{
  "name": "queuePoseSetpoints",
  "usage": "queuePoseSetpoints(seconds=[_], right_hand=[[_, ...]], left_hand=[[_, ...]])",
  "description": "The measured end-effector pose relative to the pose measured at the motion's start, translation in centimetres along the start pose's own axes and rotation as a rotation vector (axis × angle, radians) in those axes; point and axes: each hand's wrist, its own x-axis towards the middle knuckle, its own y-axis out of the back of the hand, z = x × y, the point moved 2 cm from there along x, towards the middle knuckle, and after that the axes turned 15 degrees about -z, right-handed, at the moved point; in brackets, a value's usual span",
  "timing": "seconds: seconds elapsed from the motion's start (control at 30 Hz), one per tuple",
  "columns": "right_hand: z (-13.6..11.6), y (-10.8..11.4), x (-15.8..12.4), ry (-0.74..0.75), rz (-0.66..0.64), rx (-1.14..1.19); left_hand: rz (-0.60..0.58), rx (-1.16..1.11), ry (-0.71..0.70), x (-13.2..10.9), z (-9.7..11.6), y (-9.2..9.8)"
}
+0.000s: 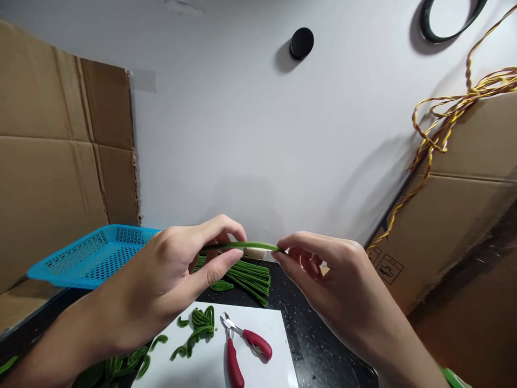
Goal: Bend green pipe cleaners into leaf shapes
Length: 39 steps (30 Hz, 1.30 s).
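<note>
A single green pipe cleaner (258,245) is stretched level between my two hands, above the work surface. My left hand (186,258) has its thumb and fingers closed about it, with part of its length hidden behind them. At the other end, my right hand (319,258) pinches the tip between thumb and forefinger. Below lies a white board (202,366), bearing curled green pieces (202,323) and red-handled nippers (232,339) with their handles spread. Behind the board is a bundle of straight green pipe cleaners (252,275), with a leaf-shaped green piece (222,285) beside it.
A blue perforated basket (60,272) stands at the left, before a cardboard panel (48,108). More green pieces (117,366) lie at lower left on the black speckled tabletop (323,350). Twisted yellow-brown wire (452,108) hangs over a cardboard box (472,205) at right.
</note>
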Motion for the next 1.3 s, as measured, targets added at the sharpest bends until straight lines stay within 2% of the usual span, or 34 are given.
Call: queuePoseSetpoints(seconds=[0.1, 0.2, 0.33, 0.4, 0.5, 0.57, 0.7, 0.9, 1.03, 1.13, 1.23, 1.3], right_hand=[[0.2, 0.2, -0.2, -0.010, 0.019, 0.014], [0.4, 0.3, -0.4, 0.004, 0.042, 0.064], [0.1, 0.4, -0.7, 0.018, 0.006, 0.170], [0.0, 0.5, -0.7, 0.010, -0.028, 0.224], [0.0, 0.5, -0.6, 0.020, -0.075, 0.309], [0.2, 0.5, -0.5, 0.018, -0.061, 0.362], [0.7, 0.6, -0.3, 0.010, 0.055, 0.470], [0.6, 0.4, -0.2, 0.061, 0.012, 0.768], [0.8, 0.0, 0.2, 0.056, 0.028, 0.907], [1.4, -0.4, 0.7, 0.006, 0.104, 0.854], [2.0, -0.8, 1.2, -0.063, 0.215, 0.612], [2.2, -1.0, 1.5, -0.084, 0.247, 0.437]], left_hand=[[0.014, -0.053, 0.047, 0.1, 0.4, 0.2], [-0.031, -0.138, 0.069, 0.1, 0.5, 0.2], [-0.200, -0.231, 0.010, 0.1, 0.9, 0.1], [-0.294, -0.259, 0.022, 0.0, 1.1, 0.1], [-0.376, -0.336, 0.053, 0.0, 1.2, -0.1], [-0.386, -0.387, 0.086, 0.0, 1.1, -0.4], [-0.351, -0.471, 0.126, 0.2, 1.0, -1.2], [-0.362, -0.633, 0.139, 1.0, 0.9, -1.3], [-0.514, -0.842, 0.023, 1.4, 0.3, -2.4], [-0.539, -1.139, -0.048, 1.9, 0.5, -4.2], [-0.498, -1.355, -0.063, 2.3, 1.1, -6.0], [-0.482, -1.432, -0.023, 2.5, 1.4, -7.0]])
